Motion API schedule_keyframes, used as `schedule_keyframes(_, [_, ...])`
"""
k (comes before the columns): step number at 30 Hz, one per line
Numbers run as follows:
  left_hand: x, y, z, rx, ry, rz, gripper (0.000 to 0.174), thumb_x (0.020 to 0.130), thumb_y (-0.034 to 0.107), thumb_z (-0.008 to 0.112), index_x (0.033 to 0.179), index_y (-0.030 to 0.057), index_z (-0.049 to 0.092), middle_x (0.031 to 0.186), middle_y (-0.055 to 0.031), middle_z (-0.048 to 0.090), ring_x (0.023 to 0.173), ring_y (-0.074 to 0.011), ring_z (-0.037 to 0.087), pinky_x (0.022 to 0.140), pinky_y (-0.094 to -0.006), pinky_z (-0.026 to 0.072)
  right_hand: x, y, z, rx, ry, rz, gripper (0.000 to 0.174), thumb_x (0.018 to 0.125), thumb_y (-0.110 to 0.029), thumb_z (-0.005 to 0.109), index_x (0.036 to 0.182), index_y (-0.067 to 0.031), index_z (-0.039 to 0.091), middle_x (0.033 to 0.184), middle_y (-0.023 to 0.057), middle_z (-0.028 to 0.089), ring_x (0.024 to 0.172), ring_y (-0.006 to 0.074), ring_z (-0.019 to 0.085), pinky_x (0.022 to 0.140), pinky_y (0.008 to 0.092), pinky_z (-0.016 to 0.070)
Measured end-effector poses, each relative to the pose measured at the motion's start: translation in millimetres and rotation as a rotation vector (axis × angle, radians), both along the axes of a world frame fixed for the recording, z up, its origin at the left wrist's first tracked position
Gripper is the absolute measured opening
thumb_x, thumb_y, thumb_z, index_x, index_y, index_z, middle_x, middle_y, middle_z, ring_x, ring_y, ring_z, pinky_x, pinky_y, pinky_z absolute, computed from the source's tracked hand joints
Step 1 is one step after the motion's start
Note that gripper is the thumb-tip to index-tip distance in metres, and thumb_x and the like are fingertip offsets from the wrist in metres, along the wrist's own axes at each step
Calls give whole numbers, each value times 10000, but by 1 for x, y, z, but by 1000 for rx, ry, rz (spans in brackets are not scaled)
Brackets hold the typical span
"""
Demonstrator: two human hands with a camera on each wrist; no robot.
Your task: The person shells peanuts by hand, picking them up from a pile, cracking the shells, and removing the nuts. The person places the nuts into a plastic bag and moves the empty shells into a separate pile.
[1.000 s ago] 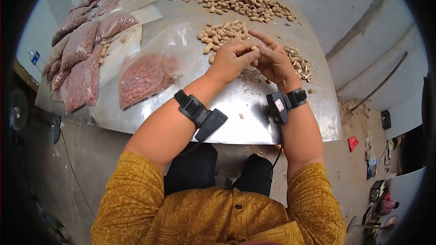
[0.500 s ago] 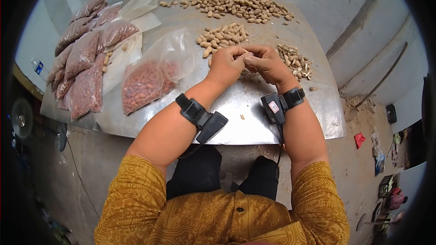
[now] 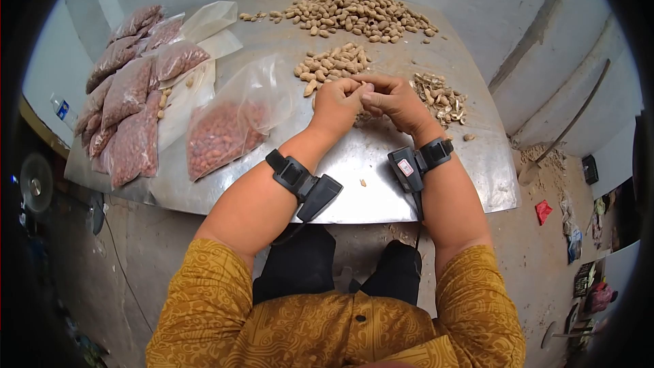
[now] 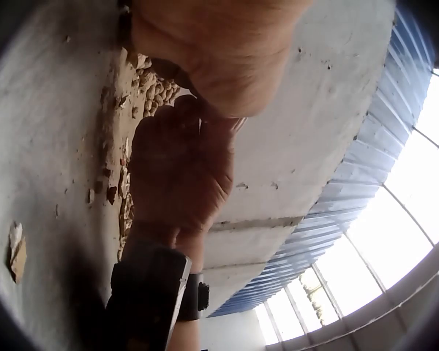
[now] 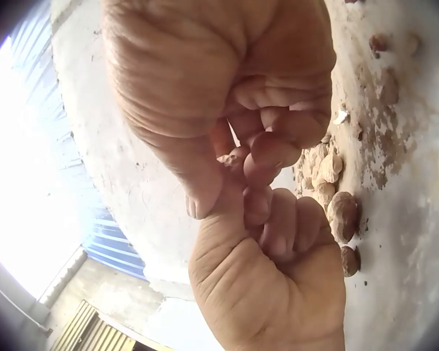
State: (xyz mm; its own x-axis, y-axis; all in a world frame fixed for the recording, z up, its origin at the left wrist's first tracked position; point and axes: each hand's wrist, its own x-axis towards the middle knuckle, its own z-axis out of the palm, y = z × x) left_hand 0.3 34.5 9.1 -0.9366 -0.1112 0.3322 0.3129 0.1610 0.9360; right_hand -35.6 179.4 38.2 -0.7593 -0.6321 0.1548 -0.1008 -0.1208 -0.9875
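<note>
My left hand (image 3: 334,108) and right hand (image 3: 403,104) meet fingertip to fingertip over the table, just in front of the piles. Between them is a peanut in its shell (image 5: 233,159), mostly covered by fingers. In the right wrist view, both hands pinch it, thumbs close together and the other fingers curled. Behind my left hand lies a small heap of unshelled peanuts (image 3: 334,61). Broken peanut shells (image 3: 441,99) are piled beyond my right hand. An open clear bag of reddish shelled peanuts (image 3: 221,138) lies left of my left forearm.
Several filled bags of peanuts (image 3: 126,92) are stacked at the table's left, beside flat plastic bags (image 3: 210,20). A larger heap of unshelled peanuts (image 3: 361,13) covers the back of the metal table (image 3: 327,194). A shovel (image 3: 572,123) leans on the right wall.
The right hand's fingers, spread a second ago, are now curled in against the left hand's. Both hands have come closer together. The head view has shifted slightly.
</note>
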Motion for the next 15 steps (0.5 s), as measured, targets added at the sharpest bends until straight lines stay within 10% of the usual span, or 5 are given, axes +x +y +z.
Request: schedule_keyframes(15, [6, 8, 4, 794, -238, -320, 211, 902, 257, 524, 811, 67, 542, 656, 30, 477, 481, -48, 368, 429, -192, 298, 3, -4, -6, 66, 308, -301, 314, 687, -112, 748, 960, 7, 649, 659, -31, 554, 603, 33, 461, 534, 181, 379])
